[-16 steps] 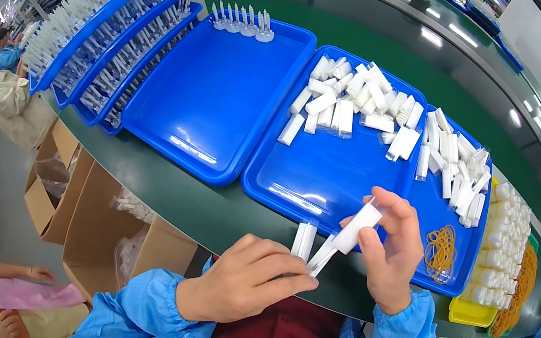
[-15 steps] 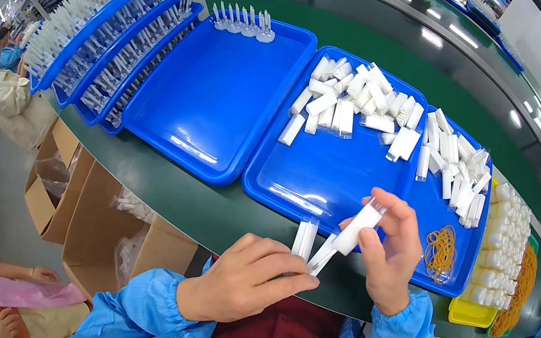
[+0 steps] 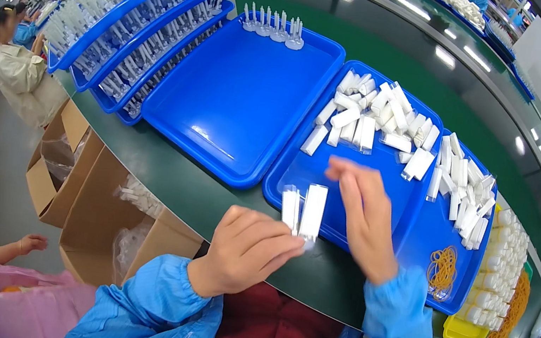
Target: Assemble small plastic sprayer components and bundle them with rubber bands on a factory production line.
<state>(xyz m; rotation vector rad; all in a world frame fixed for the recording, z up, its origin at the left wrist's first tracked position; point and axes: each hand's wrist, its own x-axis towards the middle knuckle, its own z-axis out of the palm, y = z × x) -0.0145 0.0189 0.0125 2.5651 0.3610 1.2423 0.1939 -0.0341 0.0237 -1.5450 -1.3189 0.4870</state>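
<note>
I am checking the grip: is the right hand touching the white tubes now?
Apart. The head view shows blue tray between the right hand and the tubes, which the left hand holds.

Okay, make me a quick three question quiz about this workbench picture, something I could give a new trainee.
1. True or false: the left hand holds two small white rectangular boxes upright.
2. The right hand is: A) gripping a box, B) open and holding nothing, C) resting on the yellow bin.
3. What lies in the near right corner of the blue plastic tray beside the right hand?

Key
1. True
2. B
3. A small pile of tan rubber bands
</note>
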